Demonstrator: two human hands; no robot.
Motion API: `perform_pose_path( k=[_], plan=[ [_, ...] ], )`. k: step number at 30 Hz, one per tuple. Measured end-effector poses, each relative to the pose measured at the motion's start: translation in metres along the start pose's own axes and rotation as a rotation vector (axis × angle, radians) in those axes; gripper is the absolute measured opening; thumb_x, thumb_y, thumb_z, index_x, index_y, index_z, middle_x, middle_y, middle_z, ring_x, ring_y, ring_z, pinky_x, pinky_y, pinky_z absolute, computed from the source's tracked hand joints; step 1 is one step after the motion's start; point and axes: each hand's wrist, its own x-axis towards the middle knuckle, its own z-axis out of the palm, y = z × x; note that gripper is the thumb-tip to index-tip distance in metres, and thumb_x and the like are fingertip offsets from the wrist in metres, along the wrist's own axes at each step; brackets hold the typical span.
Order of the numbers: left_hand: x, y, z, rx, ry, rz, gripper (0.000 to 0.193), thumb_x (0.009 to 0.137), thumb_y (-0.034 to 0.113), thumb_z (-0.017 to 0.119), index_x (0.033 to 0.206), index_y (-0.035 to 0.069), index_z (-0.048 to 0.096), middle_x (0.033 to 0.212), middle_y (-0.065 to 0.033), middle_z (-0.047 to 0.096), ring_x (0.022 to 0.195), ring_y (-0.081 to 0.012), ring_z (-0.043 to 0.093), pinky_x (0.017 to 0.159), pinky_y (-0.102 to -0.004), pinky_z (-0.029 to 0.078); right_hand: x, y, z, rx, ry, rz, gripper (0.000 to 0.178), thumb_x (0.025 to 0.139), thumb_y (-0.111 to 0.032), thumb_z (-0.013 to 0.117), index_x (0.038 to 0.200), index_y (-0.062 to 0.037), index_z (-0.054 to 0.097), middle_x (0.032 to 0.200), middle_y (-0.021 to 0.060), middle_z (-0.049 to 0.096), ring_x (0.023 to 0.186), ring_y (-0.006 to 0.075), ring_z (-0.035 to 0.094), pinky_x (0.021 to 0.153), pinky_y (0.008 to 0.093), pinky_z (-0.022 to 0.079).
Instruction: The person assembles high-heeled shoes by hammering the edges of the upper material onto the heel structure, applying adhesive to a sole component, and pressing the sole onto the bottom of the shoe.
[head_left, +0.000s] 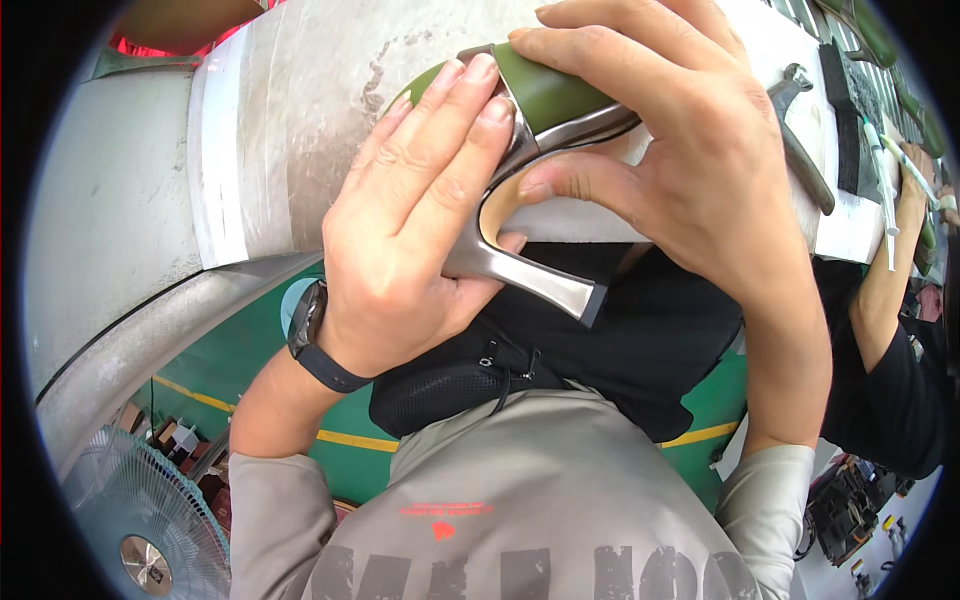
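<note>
A green high-heeled shoe point(560, 100) with shiny metallic trim and a silver heel point(540, 280) tipped in black lies between both hands, over the near edge of a pale padded work surface point(290, 120). My left hand point(410, 200) is closed around the back part, fingers together along its upper side and the thumb passing behind the heel. At the other end, my right hand point(690, 130) grips the green body, fingers over the far side and thumb at the tan inner curve. The fingers hide part of the shoe.
Right of my right hand lie a metal hand tool point(800, 150) with a curved head, a black block point(848, 110) and a thin white stick point(885, 200). Another person's arm point(890, 260) reaches in at far right, near more green shoes point(865, 30). A fan point(140, 520) stands lower left.
</note>
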Motion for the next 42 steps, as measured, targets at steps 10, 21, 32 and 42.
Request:
perform_pose_path(
  k=[10,21,32,42],
  plan=[
    [0.003,0.004,-0.011,-0.096,-0.021,-0.004,0.09,0.074,0.032,0.091,0.146,-0.007,0.051,0.151,-0.028,0.051,0.137,-0.0448,0.053,0.112,-0.0489,0.045,0.025,-0.012,-0.028,0.036,-0.484,0.267,0.066,0.072,-0.037,0.091,0.124,-0.0021,0.068,0.125,0.0208,0.064,0.122,0.0449,0.056,0.102,0.0527,0.048],
    [0.059,-0.02,-0.011,-0.455,-0.255,-0.234,0.069,0.085,0.022,0.084,0.14,-0.005,0.053,0.128,-0.017,0.064,0.119,-0.0261,0.062,0.105,-0.0363,0.047,0.007,-0.008,-0.045,-0.125,-0.291,0.146,0.065,0.078,-0.026,0.089,0.135,-0.0062,0.064,0.143,0.0232,0.055,0.137,0.0456,0.047,0.11,0.0508,0.045],
    [0.064,-0.011,-0.001,-0.343,-0.181,-0.231,0.07,0.083,0.026,0.083,0.14,-0.002,0.056,0.118,-0.0173,0.066,0.104,-0.0266,0.064,0.091,-0.0353,0.051,-0.081,0.022,-0.037,-0.378,0.226,0.549,0.05,0.086,-0.02,0.081,0.132,-0.0064,0.067,0.126,0.0211,0.063,0.122,0.0365,0.059,0.103,0.0483,0.047],
    [0.096,-0.014,0.002,-0.37,-0.345,-0.204,0.087,0.081,0.033,0.085,0.147,-0.009,0.047,0.135,-0.0291,0.062,0.125,-0.0372,0.063,0.107,-0.0396,0.047,-0.088,0.031,-0.067,-0.457,-0.014,0.63,0.053,0.079,0.011,0.059,0.13,-0.0028,0.065,0.104,0.0192,0.063,0.091,0.0382,0.064,0.084,0.0445,0.052]
  ],
)
